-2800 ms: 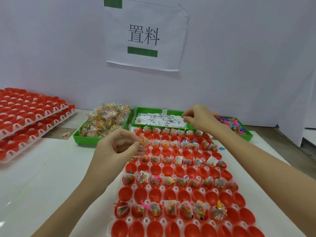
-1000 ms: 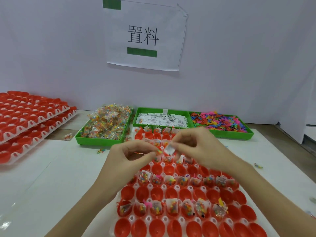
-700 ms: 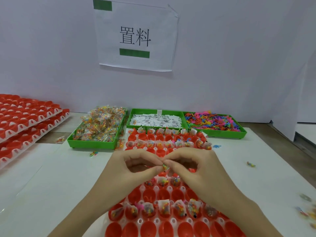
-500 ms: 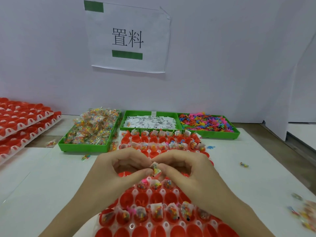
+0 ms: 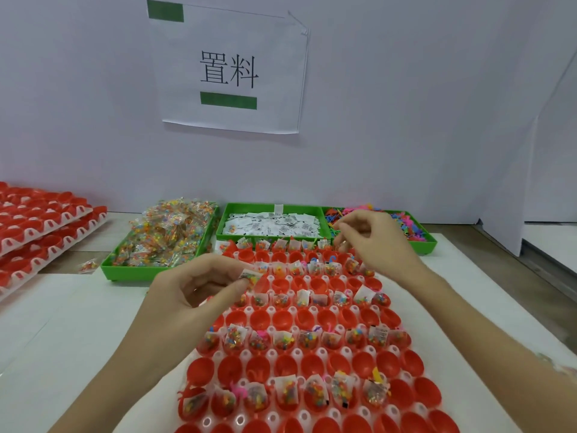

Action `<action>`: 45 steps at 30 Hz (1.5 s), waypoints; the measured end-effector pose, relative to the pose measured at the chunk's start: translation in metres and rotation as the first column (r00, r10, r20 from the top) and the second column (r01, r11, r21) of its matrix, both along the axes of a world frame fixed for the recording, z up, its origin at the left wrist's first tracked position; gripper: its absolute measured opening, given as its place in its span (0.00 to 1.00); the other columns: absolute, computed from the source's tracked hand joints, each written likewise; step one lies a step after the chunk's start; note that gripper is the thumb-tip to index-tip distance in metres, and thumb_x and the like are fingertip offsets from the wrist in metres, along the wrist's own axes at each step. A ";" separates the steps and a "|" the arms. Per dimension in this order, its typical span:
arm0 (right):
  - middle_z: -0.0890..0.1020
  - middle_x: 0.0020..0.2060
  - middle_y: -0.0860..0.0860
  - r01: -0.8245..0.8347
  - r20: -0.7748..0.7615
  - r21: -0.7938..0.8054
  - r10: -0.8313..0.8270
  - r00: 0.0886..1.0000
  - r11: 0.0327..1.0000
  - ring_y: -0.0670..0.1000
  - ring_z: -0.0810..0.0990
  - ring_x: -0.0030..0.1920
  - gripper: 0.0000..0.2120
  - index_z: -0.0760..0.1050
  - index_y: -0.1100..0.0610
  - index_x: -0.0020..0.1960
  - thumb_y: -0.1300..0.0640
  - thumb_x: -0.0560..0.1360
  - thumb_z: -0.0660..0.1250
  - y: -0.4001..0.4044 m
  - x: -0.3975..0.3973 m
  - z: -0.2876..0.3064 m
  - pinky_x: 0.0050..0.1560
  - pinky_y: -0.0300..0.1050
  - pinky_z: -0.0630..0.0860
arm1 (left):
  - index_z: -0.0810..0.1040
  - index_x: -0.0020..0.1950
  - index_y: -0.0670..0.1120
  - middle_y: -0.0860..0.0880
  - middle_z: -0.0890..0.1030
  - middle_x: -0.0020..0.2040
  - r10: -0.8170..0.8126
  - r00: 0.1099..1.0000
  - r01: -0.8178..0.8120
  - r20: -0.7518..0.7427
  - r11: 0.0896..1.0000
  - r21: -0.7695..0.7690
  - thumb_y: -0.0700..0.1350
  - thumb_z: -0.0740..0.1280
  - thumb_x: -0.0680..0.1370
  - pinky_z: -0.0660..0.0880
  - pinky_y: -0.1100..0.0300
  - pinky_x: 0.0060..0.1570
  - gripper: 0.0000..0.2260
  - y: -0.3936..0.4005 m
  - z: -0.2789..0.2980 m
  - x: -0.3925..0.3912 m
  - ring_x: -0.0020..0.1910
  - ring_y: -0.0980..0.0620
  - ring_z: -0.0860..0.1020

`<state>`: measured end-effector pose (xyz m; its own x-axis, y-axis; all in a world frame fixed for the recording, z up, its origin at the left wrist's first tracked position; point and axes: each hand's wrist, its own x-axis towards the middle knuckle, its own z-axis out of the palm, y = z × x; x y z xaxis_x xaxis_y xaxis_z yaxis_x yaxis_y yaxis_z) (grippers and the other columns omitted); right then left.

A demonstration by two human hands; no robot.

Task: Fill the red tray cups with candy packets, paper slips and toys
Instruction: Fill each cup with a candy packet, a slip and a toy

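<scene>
The red tray (image 5: pixel 285 365) of cups lies in front of me; alternate rows hold candy packets, slips and toys, and the rows between stand bare. My left hand (image 5: pixel 199 292) hovers over the tray's left side and pinches a candy packet with a paper slip (image 5: pixel 249 275) between thumb and fingers. My right hand (image 5: pixel 371 242) reaches over the tray's far right corner, its curled fingertips at the left end of the toy bin (image 5: pixel 412 228). Whether it holds a toy is hidden.
Three green bins line the back: candy packets (image 5: pixel 162 239), paper slips (image 5: pixel 271 223) and coloured toys. Stacked red trays (image 5: pixel 37 220) sit at the far left. One loose packet (image 5: pixel 87 265) lies beside the candy bin. A white wall with a paper sign (image 5: pixel 231 70) stands behind.
My hands, joined over the tray's middle half a second ago, have parted. The right hand moved back and right to the toy bin. The left hand keeps the packet and slip.
</scene>
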<state>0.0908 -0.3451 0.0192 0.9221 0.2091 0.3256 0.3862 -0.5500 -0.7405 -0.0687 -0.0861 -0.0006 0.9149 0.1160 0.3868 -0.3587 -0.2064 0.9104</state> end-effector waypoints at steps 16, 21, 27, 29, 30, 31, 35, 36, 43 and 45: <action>0.87 0.50 0.57 0.161 0.133 -0.631 -0.099 0.986 0.759 0.56 0.84 0.51 0.04 0.85 0.59 0.50 0.62 0.76 0.74 -0.004 0.152 -0.037 0.57 0.52 0.80 | 0.87 0.46 0.48 0.45 0.86 0.41 0.095 0.993 -0.097 -0.072 0.995 -0.016 0.43 0.76 0.70 0.81 0.65 0.45 0.06 0.010 -0.010 0.010 0.41 0.49 0.85; 0.86 0.50 0.60 0.199 0.186 -0.703 -0.094 0.978 0.683 0.59 0.84 0.53 0.07 0.84 0.63 0.51 0.61 0.76 0.74 0.003 0.153 -0.035 0.57 0.54 0.80 | 0.87 0.44 0.50 0.46 0.87 0.41 0.104 0.992 -0.105 -0.078 0.994 -0.013 0.43 0.76 0.69 0.81 0.65 0.45 0.05 0.010 -0.008 0.010 0.41 0.49 0.85; 0.82 0.45 0.63 0.257 0.276 -0.738 -0.069 0.959 0.624 0.63 0.82 0.48 0.04 0.78 0.68 0.44 0.69 0.77 0.66 0.006 0.151 -0.033 0.50 0.56 0.80 | 0.87 0.44 0.50 0.47 0.87 0.41 0.091 0.993 -0.092 -0.078 0.996 -0.002 0.44 0.76 0.70 0.81 0.65 0.46 0.05 0.011 -0.008 0.009 0.41 0.51 0.85; 0.83 0.44 0.63 0.284 0.302 -0.666 -0.099 0.948 0.690 0.62 0.82 0.47 0.07 0.80 0.69 0.45 0.66 0.78 0.65 0.003 0.150 -0.034 0.50 0.56 0.80 | 0.87 0.44 0.51 0.48 0.87 0.41 0.089 0.993 -0.090 -0.080 0.996 -0.012 0.44 0.76 0.69 0.80 0.67 0.45 0.05 0.010 -0.008 0.009 0.40 0.52 0.85; 0.84 0.44 0.62 0.294 0.306 -0.610 -0.123 0.944 0.736 0.60 0.82 0.46 0.08 0.82 0.68 0.46 0.65 0.79 0.65 0.000 0.150 -0.034 0.49 0.53 0.79 | 0.87 0.44 0.51 0.48 0.87 0.41 0.090 0.993 -0.092 -0.082 0.996 -0.017 0.44 0.76 0.69 0.80 0.67 0.45 0.06 0.009 -0.009 0.009 0.40 0.52 0.85; 0.84 0.44 0.60 0.293 0.296 -0.544 -0.148 0.944 0.786 0.58 0.81 0.44 0.08 0.82 0.66 0.48 0.63 0.80 0.66 -0.004 0.148 -0.033 0.48 0.49 0.78 | 0.87 0.44 0.51 0.48 0.87 0.41 0.091 0.992 -0.093 -0.082 0.995 -0.020 0.45 0.76 0.69 0.80 0.67 0.45 0.06 0.009 -0.009 0.009 0.40 0.52 0.85; 0.83 0.42 0.50 0.244 0.171 -0.208 -0.210 0.963 0.947 0.48 0.79 0.41 0.06 0.81 0.61 0.53 0.59 0.80 0.69 -0.017 0.120 -0.021 0.45 0.38 0.74 | 0.87 0.45 0.51 0.46 0.87 0.41 0.059 0.994 -0.063 -0.087 0.997 -0.042 0.46 0.77 0.69 0.81 0.66 0.45 0.06 0.006 -0.008 0.007 0.41 0.50 0.86; 0.83 0.40 0.48 0.215 0.119 -0.116 -0.201 0.972 0.970 0.46 0.80 0.40 0.04 0.81 0.59 0.51 0.58 0.79 0.70 -0.018 0.106 -0.017 0.42 0.34 0.74 | 0.87 0.45 0.51 0.46 0.87 0.40 0.039 0.995 -0.044 -0.090 0.998 -0.054 0.46 0.77 0.69 0.81 0.66 0.44 0.06 0.004 -0.006 0.005 0.41 0.49 0.86; 0.86 0.45 0.54 -0.114 -0.275 0.462 0.264 0.925 0.879 0.50 0.82 0.42 0.09 0.85 0.57 0.50 0.52 0.78 0.71 -0.015 -0.050 0.002 0.41 0.40 0.80 | 0.87 0.47 0.45 0.42 0.86 0.39 -0.154 0.982 0.144 -0.107 0.985 -0.093 0.43 0.78 0.72 0.80 0.65 0.43 0.06 -0.023 0.001 -0.011 0.39 0.47 0.86; 0.87 0.45 0.56 -0.156 -0.301 0.488 0.334 0.893 0.859 0.49 0.82 0.40 0.11 0.86 0.55 0.49 0.47 0.76 0.72 -0.009 -0.093 -0.002 0.41 0.39 0.81 | 0.87 0.47 0.45 0.42 0.86 0.40 -0.214 0.971 0.203 -0.110 0.974 -0.100 0.43 0.78 0.72 0.81 0.63 0.45 0.06 -0.034 0.001 -0.017 0.40 0.46 0.86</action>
